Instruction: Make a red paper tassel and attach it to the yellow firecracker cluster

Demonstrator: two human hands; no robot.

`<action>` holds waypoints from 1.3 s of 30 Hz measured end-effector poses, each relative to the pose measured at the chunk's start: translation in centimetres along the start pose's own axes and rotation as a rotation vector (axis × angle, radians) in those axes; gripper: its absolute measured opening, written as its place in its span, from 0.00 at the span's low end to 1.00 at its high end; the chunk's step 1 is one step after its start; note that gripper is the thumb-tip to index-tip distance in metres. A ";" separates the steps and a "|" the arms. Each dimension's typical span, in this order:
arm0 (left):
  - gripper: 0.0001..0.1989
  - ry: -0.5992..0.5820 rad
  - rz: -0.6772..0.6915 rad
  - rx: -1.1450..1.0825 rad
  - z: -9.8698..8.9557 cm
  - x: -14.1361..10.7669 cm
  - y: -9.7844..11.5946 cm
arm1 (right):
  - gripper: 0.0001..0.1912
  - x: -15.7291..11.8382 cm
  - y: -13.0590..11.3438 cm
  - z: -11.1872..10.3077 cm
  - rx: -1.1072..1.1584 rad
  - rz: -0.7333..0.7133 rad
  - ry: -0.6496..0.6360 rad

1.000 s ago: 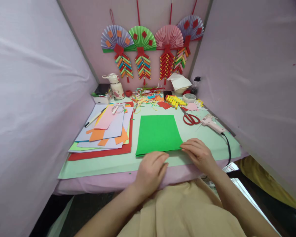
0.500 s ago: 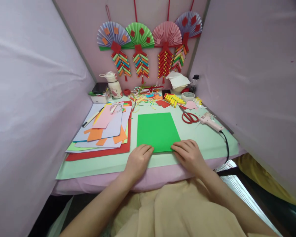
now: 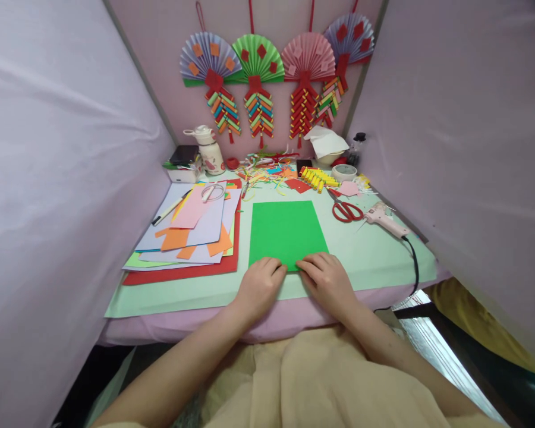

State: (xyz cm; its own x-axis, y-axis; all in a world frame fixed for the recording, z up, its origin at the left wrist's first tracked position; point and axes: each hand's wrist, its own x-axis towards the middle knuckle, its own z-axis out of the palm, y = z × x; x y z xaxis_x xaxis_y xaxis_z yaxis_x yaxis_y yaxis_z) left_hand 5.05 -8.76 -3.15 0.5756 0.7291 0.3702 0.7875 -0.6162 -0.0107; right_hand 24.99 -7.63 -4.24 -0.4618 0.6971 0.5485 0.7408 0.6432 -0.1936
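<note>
A green sheet of paper (image 3: 288, 232) lies flat on the table in front of me. At its near edge, my left hand (image 3: 262, 284) pinches the paper with thumb and fingers together. My right hand (image 3: 326, 279) grips the same edge a short way to the right, fingers closed on it. Only a small gap separates the two hands. Whether a narrow fold runs under the fingertips is hidden.
Stacked coloured paper (image 3: 191, 238) with a pen (image 3: 172, 208) lies left. To the right are red-handled scissors (image 3: 346, 211) and a glue gun (image 3: 386, 221) with its cord. Paper scraps (image 3: 267, 169), a bottle (image 3: 211, 151) and a tape roll (image 3: 344, 172) line the back. Paper fans (image 3: 258, 56) hang behind.
Both hands have slid inward along the near edge of the green paper and are closer together. The view has shifted slightly.
</note>
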 end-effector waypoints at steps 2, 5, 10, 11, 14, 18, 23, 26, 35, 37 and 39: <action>0.09 -0.022 -0.005 0.018 -0.1 0.2 0.1 | 0.07 0.5 -0.4 0.2 -0.008 -0.015 -0.037; 0.08 -0.058 -0.017 0.040 -0.3 0.4 0.3 | 0.07 1.1 -0.8 0.6 -0.040 -0.020 -0.086; 0.09 -0.098 -0.035 0.053 -0.7 0.5 0.0 | 0.07 1.4 -0.7 0.5 -0.064 -0.013 -0.133; 0.09 -0.103 -0.044 0.051 -0.7 0.4 -0.1 | 0.07 1.4 -0.6 0.3 -0.060 -0.007 -0.143; 0.09 -0.123 -0.080 0.037 -1.0 0.1 -0.6 | 0.08 1.3 -0.2 -0.4 -0.046 0.022 -0.165; 0.08 -0.138 -0.121 0.042 -1.4 -0.8 -1.2 | 0.09 0.7 0.7 -1.2 -0.027 0.045 -0.181; 0.08 -0.128 -0.110 0.059 -1.7 -2.1 -2.0 | 0.10 -0.4 2.3 -1.6 0.003 0.049 -0.170; 0.08 -0.117 -0.120 0.042 -1.6 -2.3 -2.4 | 0.10 -0.8 3.1 -1.6 0.047 0.077 -0.172; 0.08 -0.175 -0.252 -0.050 -2.2 -1.7 -3.1 | 0.09 -0.4 3.7 -2.2 0.176 0.203 -0.219; 0.08 -0.203 -0.281 -0.101 -2.5 -1.4 -3.4 | 0.09 -0.2 3.8 -2.4 0.213 0.251 -0.237; 0.09 -0.237 -0.312 -0.149 -2.8 -0.9 -3.7 | 0.09 0.1 4.1 -2.6 0.239 0.304 -0.267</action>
State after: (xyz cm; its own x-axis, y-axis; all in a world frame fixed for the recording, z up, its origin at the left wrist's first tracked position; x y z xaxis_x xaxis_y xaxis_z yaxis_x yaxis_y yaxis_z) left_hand 0.99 -8.01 -0.83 0.3630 0.9253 0.1101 0.9016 -0.3786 0.2092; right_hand 29.24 -5.76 -2.81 -0.3736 0.9022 0.2156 0.7431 0.4302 -0.5126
